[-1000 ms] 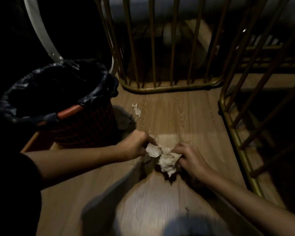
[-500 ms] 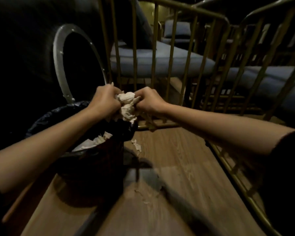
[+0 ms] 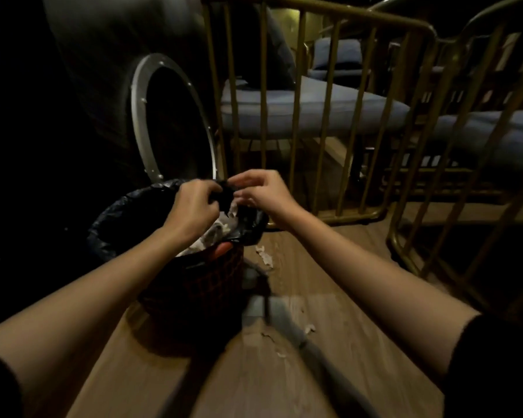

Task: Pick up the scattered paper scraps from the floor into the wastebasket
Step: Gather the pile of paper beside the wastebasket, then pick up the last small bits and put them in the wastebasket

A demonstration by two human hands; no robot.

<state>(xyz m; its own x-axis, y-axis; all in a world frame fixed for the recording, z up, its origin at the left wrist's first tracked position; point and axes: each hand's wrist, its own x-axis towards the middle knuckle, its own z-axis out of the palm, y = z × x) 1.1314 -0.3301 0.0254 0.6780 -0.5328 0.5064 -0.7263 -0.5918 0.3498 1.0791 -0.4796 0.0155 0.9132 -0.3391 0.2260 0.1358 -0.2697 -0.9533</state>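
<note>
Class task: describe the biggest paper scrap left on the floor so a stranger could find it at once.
Start at the dark woven wastebasket lined with a black plastic bag. On the wooden plank floor just right of its rim lies a crumpled white paper scrap. It is larger than the tiny flecks nearer the camera.

Left hand (image 3: 194,208): over the wastebasket mouth, fingers curled loosely, nothing clearly held.
Right hand (image 3: 261,191): just beside the left, above the far rim, fingers spread and partly bent.
Wastebasket (image 3: 212,285): dark woven wall, black bag liner (image 3: 118,218) folded over the rim, on the wooden floor (image 3: 329,260).
Paper scraps in basket (image 3: 221,226): pale crumpled pieces below the hands.
Floor scrap (image 3: 264,256): just right of the basket.
Small scraps (image 3: 310,328): nearer the camera.
Gold railing (image 3: 323,116): behind.
</note>
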